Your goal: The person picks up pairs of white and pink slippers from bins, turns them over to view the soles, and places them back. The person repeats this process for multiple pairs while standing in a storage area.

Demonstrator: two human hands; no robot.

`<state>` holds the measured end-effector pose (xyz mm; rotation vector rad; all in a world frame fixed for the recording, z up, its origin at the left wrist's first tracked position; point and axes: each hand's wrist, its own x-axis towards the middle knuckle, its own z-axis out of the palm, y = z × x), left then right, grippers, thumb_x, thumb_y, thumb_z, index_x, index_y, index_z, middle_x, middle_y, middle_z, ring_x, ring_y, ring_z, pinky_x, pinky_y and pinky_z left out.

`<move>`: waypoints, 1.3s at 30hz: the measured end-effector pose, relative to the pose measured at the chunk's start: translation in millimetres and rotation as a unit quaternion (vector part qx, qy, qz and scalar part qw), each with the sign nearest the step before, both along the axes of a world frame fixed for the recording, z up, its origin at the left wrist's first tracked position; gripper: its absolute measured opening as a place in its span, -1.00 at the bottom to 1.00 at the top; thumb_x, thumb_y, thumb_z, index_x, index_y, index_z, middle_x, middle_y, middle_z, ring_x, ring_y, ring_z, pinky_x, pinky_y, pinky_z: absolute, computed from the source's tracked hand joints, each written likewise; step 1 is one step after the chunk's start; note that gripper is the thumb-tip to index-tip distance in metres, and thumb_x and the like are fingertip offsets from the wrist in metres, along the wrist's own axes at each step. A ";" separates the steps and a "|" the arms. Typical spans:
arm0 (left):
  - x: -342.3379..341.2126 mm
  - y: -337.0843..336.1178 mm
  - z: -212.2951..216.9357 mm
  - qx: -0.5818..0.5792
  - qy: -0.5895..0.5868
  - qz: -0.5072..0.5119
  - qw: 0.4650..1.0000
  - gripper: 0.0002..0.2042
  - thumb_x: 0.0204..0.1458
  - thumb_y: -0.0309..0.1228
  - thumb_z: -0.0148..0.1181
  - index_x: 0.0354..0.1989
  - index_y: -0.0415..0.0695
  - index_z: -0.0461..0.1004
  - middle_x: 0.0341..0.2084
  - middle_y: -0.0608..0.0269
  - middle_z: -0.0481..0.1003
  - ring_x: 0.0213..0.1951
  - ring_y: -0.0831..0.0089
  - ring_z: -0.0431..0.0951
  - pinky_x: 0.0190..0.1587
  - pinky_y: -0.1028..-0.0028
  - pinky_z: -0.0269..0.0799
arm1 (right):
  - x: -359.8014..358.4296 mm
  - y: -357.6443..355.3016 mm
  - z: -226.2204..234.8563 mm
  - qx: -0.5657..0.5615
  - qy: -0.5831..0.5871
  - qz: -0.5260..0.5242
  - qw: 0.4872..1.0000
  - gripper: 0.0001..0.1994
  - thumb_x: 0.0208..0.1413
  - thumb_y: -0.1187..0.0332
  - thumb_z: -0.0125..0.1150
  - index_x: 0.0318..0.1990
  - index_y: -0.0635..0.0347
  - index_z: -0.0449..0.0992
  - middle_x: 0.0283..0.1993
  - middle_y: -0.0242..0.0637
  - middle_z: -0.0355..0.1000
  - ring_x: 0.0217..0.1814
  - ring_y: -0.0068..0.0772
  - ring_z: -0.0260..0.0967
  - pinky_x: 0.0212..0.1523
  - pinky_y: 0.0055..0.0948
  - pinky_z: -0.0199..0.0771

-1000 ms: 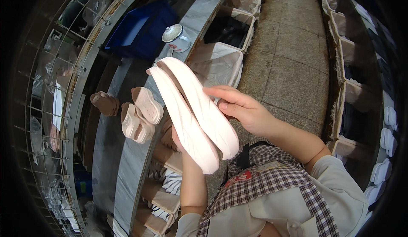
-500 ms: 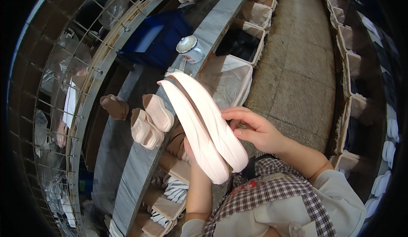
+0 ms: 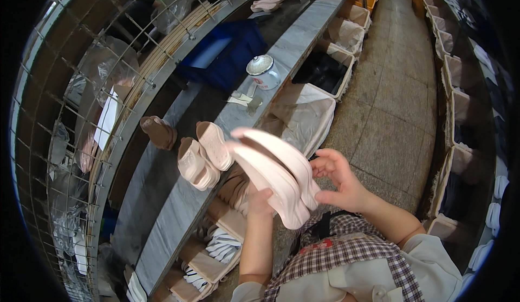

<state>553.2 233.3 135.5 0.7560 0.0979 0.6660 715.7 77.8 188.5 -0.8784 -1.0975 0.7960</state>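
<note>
In front of my apron is a pair of pale pink shoe soles [image 3: 266, 173], side by side with a dark gap between them; their far tips are smeared by motion. My left hand [image 3: 261, 201] grips the pair from the left, its thumb on the near sole's side and its other fingers hidden. My right hand [image 3: 342, 184] is at the right edge of the pair, fingers apart and slightly bent, the thumb close to the sole; whether it touches, I cannot tell. On the bench to the left stand beige soles [image 3: 203, 156] and a brown pair [image 3: 158, 132].
The grey bench [image 3: 176, 223] runs away from me, carrying a white lidded mug [image 3: 264, 73] and a blue crate [image 3: 222, 53]. Lined bins [image 3: 309, 112] stand along its right side. A wire mesh [image 3: 81, 112] rises at left; an aisle [image 3: 387, 102] and more bins lie right.
The soles have turned in my left hand, and their far tips have moved lower. My right hand's fingers have spread away from the sole's edge. The whole view has shifted slightly.
</note>
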 end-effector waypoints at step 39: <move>18.1 -56.8 43.2 0.371 0.177 0.198 0.890 -0.26 -0.29 -0.39 0.46 0.12 -0.27 0.20 -0.03 0.20 0.12 0.07 0.33 0.22 0.15 0.36 0.16 | 34.2 37.3 -45.2 -0.042 0.389 0.259 0.883 -0.14 -0.27 0.54 0.08 0.33 0.17 -0.08 0.21 -0.10 0.21 0.22 -0.22 0.24 0.21 -0.29 0.25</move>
